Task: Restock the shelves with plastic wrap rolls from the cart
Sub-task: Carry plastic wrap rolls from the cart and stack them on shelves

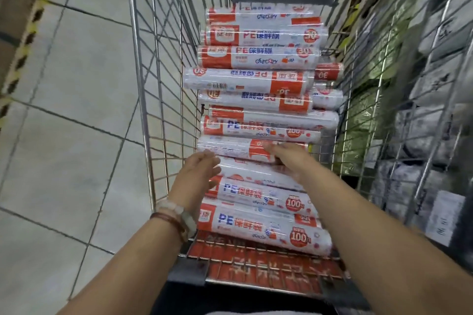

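Several white and orange plastic wrap rolls (258,79) lie crosswise in a pile inside the wire cart (163,100). My left hand (197,174) reaches in at the left end of a roll (256,172) near the middle of the pile, fingers straight and touching it. My right hand (289,156) lies flat across the roll (230,147) just beyond, fingers extended over its orange label. Neither hand is curled round a roll. Bracelets sit on my left wrist.
The cart's wire sides rise left and right of the pile. A shelf (422,84) with grey and green packaged goods stands close on the right. Tiled floor (76,110) lies on the left, with yellow-black hazard tape (28,33) at its far edge.
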